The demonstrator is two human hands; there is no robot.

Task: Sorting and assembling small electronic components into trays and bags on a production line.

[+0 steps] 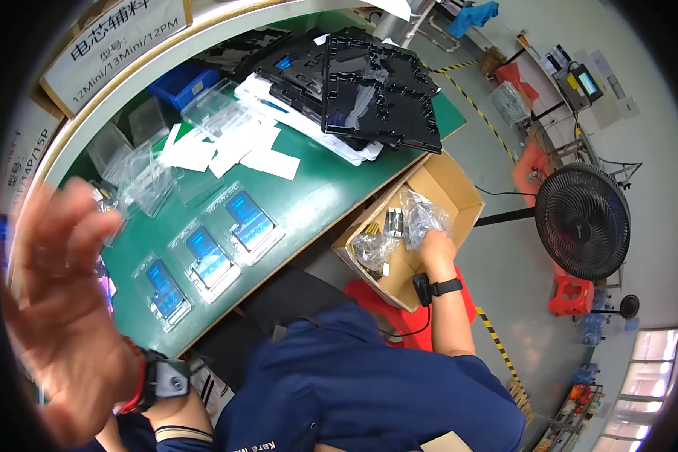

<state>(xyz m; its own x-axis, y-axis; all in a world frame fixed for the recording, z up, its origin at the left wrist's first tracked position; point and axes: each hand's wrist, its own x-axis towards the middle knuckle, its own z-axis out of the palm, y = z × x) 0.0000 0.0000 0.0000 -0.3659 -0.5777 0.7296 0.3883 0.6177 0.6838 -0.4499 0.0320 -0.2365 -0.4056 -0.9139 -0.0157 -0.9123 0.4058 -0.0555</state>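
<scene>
My left hand (pixel 71 324) is raised close at the far left, its fingers apart and slightly bent, somewhat blurred, holding nothing. My right hand (pixel 435 247) reaches into a cardboard box (pixel 461 197) at the table's edge. Its fingers are closed at the lower end of a clear plastic bag (pixel 423 218), their tips partly hidden. Beside that bag lie a small dark-and-silver part (pixel 394 222) and another clear bag (pixel 372 250) with yellow-black pieces. On the green table (pixel 309 203) three clear trays with blue-filmed flat parts lie in a row: left (pixel 164 290), middle (pixel 209 258), right (pixel 247 222).
Stacked black plastic trays (pixel 384 90) stand at the table's back. White paper sheets (pixel 248 147), clear plastic pieces (pixel 147 181) and a blue bin (pixel 184 89) lie left of them. A red stool (pixel 399 320) is under the box; a black fan (pixel 582 221) stands to the right.
</scene>
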